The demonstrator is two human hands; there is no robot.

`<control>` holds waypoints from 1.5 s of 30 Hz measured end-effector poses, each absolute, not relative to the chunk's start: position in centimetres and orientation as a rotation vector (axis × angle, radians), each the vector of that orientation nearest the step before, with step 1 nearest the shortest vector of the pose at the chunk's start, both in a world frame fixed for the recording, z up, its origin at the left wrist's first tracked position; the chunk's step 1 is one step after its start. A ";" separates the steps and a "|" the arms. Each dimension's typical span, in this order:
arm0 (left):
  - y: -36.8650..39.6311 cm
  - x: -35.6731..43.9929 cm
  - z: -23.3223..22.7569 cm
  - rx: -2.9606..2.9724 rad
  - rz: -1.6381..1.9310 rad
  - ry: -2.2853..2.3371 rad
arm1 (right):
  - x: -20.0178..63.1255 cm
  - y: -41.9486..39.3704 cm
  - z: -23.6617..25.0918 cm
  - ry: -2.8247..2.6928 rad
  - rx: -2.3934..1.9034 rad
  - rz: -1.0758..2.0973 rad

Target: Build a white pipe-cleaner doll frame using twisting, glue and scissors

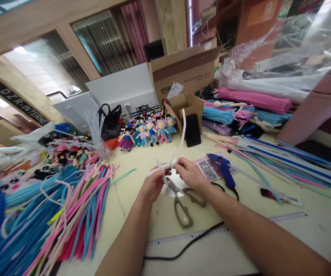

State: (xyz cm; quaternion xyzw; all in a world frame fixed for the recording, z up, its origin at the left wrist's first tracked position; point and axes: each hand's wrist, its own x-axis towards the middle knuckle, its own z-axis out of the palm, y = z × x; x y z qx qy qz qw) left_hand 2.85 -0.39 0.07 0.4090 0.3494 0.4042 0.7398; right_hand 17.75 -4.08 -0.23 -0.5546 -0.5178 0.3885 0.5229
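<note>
Between my two hands is a white pipe cleaner (pixel 184 128), bent and twisted at its lower part, with one long end rising toward the small box. My left hand (pixel 153 184) is closed around the twisted part. The fingers of my right hand (pixel 188 173) pinch the same pipe cleaner at the base of its long end. Just below the hands lie scissors (pixel 183 214) with grey-brown handles, their blades partly hidden by my left hand. Right of my right hand rests a blue glue gun (pixel 225 170) on a printed picture sheet (pixel 207 168).
Pipe cleaners in many colours (pixel 87 207) heap at the left; more strips (pixel 292 161) lie at the right. Small dolls (pixel 150 132) stand at the back beside a black phone (pixel 192 130) and cardboard boxes (pixel 182 71). A ruler (pixel 179 237), black cable (pixel 182 255) and pink bottle (pixel 312 103) are nearby.
</note>
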 end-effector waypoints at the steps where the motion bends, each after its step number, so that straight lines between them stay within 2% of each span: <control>1: -0.3 2.8 0.0 0.908 0.890 0.755 | 17.7 -4.0 -0.2 -1.178 -1.298 1.033; 4: -0.3 2.7 -0.1 0.924 0.902 0.734 | 17.5 -4.1 0.0 -1.011 -1.175 1.239; 8: -0.5 2.7 0.1 0.955 0.902 0.709 | 17.3 -4.7 0.8 -0.924 -0.988 1.342; 18: -0.5 2.5 0.8 1.054 0.936 0.700 | 16.9 -5.1 0.8 -1.100 -1.055 1.221; 26: -0.8 2.7 1.0 1.107 0.977 0.655 | 16.9 -5.2 0.7 -1.084 -0.931 1.363; 30: -0.9 2.7 0.9 1.108 0.947 0.689 | 17.3 -5.0 0.5 -1.138 -0.978 1.147; 36: -0.5 2.9 0.3 1.087 0.976 0.928 | 18.8 -5.1 1.0 -1.418 -1.236 0.471; 38: -0.4 2.9 0.0 1.098 0.909 0.970 | 19.0 -5.2 1.0 -1.502 -1.252 0.331; 41: -0.6 2.9 -0.2 1.086 0.751 0.886 | 18.7 -5.3 0.8 -1.622 -1.218 0.307; 45: -0.9 3.2 -0.2 0.970 0.774 0.896 | 18.1 -5.3 0.3 -1.695 -1.201 0.346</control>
